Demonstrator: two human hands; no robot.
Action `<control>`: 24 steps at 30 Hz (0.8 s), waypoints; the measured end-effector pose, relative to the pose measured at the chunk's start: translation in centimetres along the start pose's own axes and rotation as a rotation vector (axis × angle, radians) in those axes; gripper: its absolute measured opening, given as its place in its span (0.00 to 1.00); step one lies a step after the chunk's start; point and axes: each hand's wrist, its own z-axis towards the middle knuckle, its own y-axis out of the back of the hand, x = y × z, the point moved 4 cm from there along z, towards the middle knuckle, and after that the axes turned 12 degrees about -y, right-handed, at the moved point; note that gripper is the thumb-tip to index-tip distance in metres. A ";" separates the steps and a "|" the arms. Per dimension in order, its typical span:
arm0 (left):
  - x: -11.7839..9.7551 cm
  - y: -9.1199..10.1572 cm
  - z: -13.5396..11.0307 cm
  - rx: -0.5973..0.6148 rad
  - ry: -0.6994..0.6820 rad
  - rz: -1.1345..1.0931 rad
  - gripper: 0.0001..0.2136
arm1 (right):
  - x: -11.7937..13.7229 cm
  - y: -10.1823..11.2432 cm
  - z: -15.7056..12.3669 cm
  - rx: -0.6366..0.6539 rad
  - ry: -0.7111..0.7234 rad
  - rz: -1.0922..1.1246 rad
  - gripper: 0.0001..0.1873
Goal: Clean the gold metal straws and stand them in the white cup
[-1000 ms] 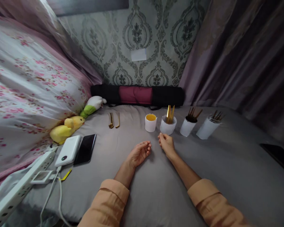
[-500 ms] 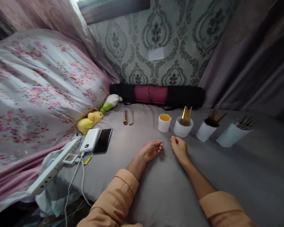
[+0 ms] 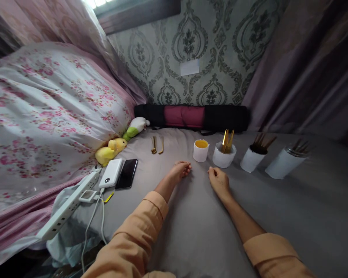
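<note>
My left hand [image 3: 182, 170] is over the grey sheet [image 3: 188, 224] with its fingers loosely curled and nothing visible in them. In front of it is a small white cup [image 3: 200, 153] with a yellow inside. My right hand [image 3: 219, 181] rests on the sheet as a loose fist, apart from the containers. Just beyond that hand stands a wide white cup [image 3: 224, 159] holding upright gold-coloured sticks [image 3: 227, 141]. Farther left, several thin gold-coloured sticks with bent ends [image 3: 153, 145] lie on the sheet, one [image 3: 161, 145] slightly apart.
On the right, two white containers [image 3: 251, 163] [image 3: 284, 166] hold dark sticks. A phone [image 3: 127, 173], a white power bank [image 3: 111, 173], a power strip [image 3: 69, 204] and cables are at left. Behind are plush toys [image 3: 110, 151] and a long black-and-maroon roll [image 3: 184, 117].
My left hand has moved forward and a little to the left over the sheet. My right hand stays in place, still curled. The view has shifted slightly.
</note>
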 end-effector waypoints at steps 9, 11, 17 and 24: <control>-1.4 3.0 2.8 -0.131 -0.117 0.482 0.05 | -0.2 -0.2 0.1 -0.008 0.033 -0.016 0.21; -1.8 3.9 3.4 -0.155 -0.142 0.592 0.07 | -0.2 -0.3 0.1 -0.013 0.037 -0.017 0.21; -4.0 6.3 4.4 -0.206 -0.209 0.910 0.10 | -0.1 -0.2 0.0 -0.037 0.031 -0.044 0.19; -6.2 8.3 5.1 -0.252 -0.249 1.174 0.11 | -0.2 -0.2 -0.1 -0.043 0.026 -0.038 0.19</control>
